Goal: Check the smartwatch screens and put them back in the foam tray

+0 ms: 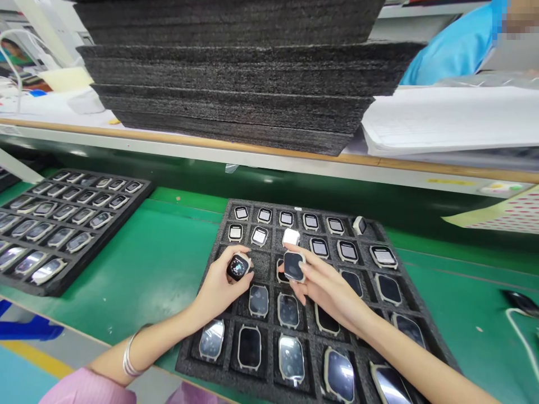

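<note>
In the head view, my left hand [223,283] grips a smartwatch case [238,266] whose round dial is lit on a dark screen. My right hand [315,275] holds a second smartwatch case [293,266] with a dark screen, fingers at its edges. Both are above a black foam tray [197,365] divided into compartments, most holding strapless watch cases. Those in the far rows show lit white screens, such as this watch [310,221]; nearer ones, such as this watch [250,347], have dark screens. One compartment [260,265] beside my left fingers shows bare foam.
A second foam tray [69,275] of watches lies to the left on the green table [126,292]. Stacked black foam sheets [236,73] and white papers [455,120] sit on the shelf ahead. A cable [520,331] lies right. A person's blue sleeve [450,47] shows behind.
</note>
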The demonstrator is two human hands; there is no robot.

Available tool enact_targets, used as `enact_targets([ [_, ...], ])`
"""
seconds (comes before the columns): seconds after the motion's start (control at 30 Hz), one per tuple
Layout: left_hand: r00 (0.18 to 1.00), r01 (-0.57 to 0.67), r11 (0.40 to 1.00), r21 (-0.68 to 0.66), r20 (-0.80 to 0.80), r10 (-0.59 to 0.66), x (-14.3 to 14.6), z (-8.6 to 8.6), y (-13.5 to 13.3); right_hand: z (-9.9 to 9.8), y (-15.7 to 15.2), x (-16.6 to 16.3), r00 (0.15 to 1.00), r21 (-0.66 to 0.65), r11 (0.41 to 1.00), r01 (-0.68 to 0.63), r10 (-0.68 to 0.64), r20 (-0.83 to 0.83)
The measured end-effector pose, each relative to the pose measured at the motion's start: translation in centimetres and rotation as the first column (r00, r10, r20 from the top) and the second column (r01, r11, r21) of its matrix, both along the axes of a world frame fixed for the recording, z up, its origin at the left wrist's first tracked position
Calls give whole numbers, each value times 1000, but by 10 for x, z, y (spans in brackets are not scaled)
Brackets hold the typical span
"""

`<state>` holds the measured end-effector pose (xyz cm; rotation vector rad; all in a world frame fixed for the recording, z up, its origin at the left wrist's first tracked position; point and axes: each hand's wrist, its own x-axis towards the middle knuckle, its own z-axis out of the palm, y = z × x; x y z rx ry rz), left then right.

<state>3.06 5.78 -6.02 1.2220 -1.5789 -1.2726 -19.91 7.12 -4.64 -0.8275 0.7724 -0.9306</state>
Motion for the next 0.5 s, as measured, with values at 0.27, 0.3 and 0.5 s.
enact_targets([
  [0.27, 1000, 12, 1000, 6, -20, -12, 1, -4, 5, -6, 5, 0, 992, -61, 994, -96, 100, 78],
  [0.3, 1000, 12, 1000, 9, -21, -12, 2, -4, 6, -6, 6, 0, 990, -70, 993, -96, 102, 93],
  [0.5, 1000, 18, 1000, 3, -18, -18, 1, -3, 6, -4, 10, 0, 967, -101, 981, -164, 180, 181],
])
